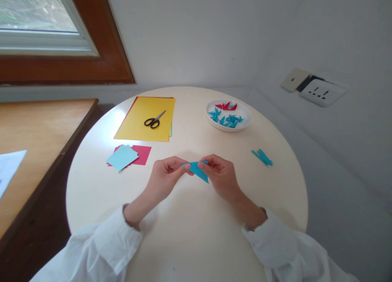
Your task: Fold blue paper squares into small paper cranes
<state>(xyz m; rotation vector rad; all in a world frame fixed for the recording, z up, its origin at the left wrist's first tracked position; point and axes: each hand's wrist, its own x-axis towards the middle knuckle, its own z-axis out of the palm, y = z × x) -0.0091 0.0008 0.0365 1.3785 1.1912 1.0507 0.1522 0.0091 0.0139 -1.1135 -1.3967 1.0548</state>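
A blue piece of paper (199, 172), folded to a triangle, is held between my two hands over the middle of the table. My left hand (167, 176) pinches its left corner between thumb and fingers. On the other side, my right hand (221, 176) grips the upper right edge, thumb on top. One point of the triangle hangs down toward me. Beyond my hands at the right stands a white dish (230, 129) with several small folded blue and red paper figures (232, 121). Left of my left hand lie light blue paper squares (123, 157) over red paper squares (143, 155).
Black-handled scissors (154, 120) rest on a yellow paper sheet (131, 125), with red and green sheets under it. Blue paper strips (262, 157) lie at the right of the round white table (190, 249). A wooden table (39, 127) stands at the left, a wall socket (321, 92) at the right.
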